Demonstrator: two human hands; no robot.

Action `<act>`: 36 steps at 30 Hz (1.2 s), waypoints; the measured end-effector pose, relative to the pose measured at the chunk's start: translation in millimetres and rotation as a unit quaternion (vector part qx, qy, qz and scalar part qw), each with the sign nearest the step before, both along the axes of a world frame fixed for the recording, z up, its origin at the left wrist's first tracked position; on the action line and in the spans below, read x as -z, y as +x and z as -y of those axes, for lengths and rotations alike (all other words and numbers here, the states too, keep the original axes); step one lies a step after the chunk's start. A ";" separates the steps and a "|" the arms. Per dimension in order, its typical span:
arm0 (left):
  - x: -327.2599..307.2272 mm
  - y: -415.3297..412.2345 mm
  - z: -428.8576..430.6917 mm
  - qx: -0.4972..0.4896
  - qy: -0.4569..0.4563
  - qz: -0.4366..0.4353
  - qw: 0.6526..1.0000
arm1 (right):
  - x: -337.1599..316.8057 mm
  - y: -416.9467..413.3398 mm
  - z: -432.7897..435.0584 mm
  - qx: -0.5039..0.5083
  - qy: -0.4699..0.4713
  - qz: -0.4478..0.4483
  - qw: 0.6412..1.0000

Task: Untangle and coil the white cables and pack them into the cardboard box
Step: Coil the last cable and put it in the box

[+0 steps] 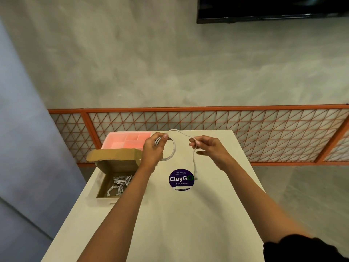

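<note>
My left hand grips a coiled loop of a white cable above the table. From the coil the cable arcs to my right hand, which pinches it between thumb and fingers. The cable's free end with its plug hangs down from there over the round sticker. An open cardboard box stands at the table's left edge, its lid flap tilted back. Several coiled white cables lie inside it.
A pink divided organiser tray sits at the table's far left corner behind the box. A round purple "ClayGo" sticker marks the white table. An orange mesh railing runs beyond the table's far edge.
</note>
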State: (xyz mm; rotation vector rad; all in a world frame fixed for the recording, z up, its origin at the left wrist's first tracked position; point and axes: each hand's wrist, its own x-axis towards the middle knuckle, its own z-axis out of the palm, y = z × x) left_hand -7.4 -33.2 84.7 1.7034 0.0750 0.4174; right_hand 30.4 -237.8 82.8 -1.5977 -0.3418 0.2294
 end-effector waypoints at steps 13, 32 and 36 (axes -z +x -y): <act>1.7 -3.0 12.6 0.100 -0.030 -0.002 0.995 | -13.7 15.2 -30.9 0.146 0.218 -0.024 0.965; 0.0 -2.8 9.1 0.048 0.030 0.023 0.998 | -26.4 -11.7 -44.3 -0.060 -0.052 -0.165 0.983; 2.9 -1.6 7.8 0.041 0.057 0.020 0.997 | -30.4 -15.1 -45.6 -0.091 -0.099 -0.143 0.980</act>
